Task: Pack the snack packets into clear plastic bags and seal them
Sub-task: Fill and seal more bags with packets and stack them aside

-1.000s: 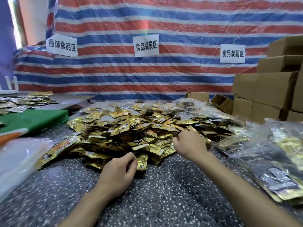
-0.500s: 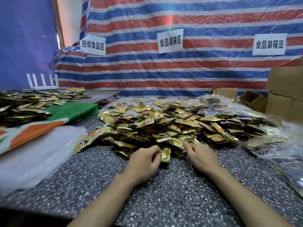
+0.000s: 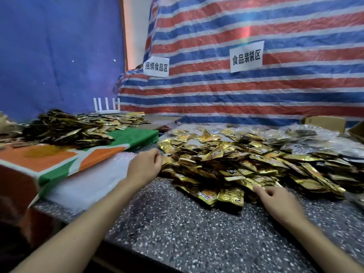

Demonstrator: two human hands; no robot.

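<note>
A big heap of gold snack packets (image 3: 226,166) covers the speckled table (image 3: 187,233) ahead of me. A flat stack of clear plastic bags (image 3: 88,186) lies to the left of it. My left hand (image 3: 144,166) hovers between the heap's left edge and the bag stack, seen from the back, fingers loosely curled with nothing visible in them. My right hand (image 3: 275,201) rests at the heap's near edge, its relaxed fingertips touching the front packets.
A second pile of packets (image 3: 69,129) sits on a green and orange cloth (image 3: 134,136) at the left. Filled clear bags (image 3: 305,136) lie behind the heap at the right, near a cardboard box (image 3: 325,121). A white router (image 3: 106,106) stands at the back.
The view has swung left. My left hand has moved from the heap's front edge to its left side, toward the clear bags. My right hand stays at the front edge.
</note>
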